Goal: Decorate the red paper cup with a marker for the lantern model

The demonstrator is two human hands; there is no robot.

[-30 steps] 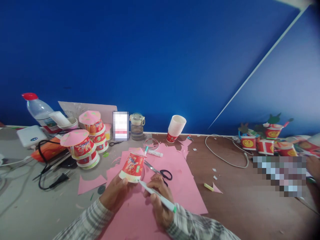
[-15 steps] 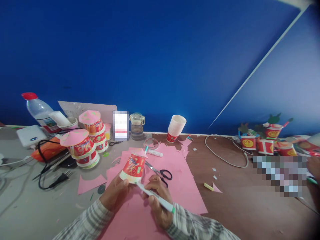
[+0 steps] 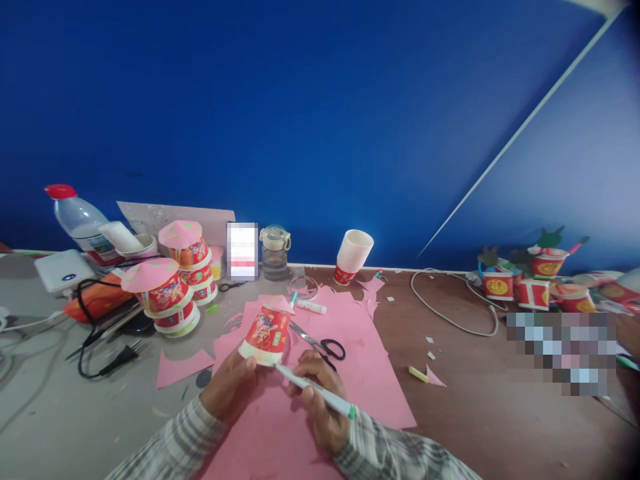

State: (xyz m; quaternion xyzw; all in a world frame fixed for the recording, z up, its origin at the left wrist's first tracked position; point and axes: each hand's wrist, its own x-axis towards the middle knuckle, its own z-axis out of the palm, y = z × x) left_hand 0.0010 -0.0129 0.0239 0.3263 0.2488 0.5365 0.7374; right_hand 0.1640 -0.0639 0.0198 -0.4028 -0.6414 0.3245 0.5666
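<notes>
The red cup [image 3: 267,329] is held above the pink paper [image 3: 365,380], tilted, wider end low, with the pale band [image 3: 257,353] at that end turned toward the marker [image 3: 336,402]. The left hand [image 3: 231,383] supports the cup at the band: thumb on the near side, remaining fingers curled beneath and mostly hidden, spread only to the cup's width. This grip presumably steadies the lower end while leaving the printed wall uncovered. The right hand [image 3: 321,399] is closed on the marker in a writing grip, thumb and fingers pinching the barrel, green end pointing back toward the wrist; this probably gives fine control of the tip. The tip is at the band; contact cannot be confirmed.

The scissors [image 3: 320,345] lie on the paper beyond the right hand, untouched. A white tube [image 3: 311,307] lies near the paper's far edge. At the back edge of the tabletop [image 3: 460,413] stands a cup stack [image 3: 355,253], nested, presumably to save space. Two cup towers [image 3: 167,297] with pink cone tops stand farther left, well apart from both hands.
</notes>
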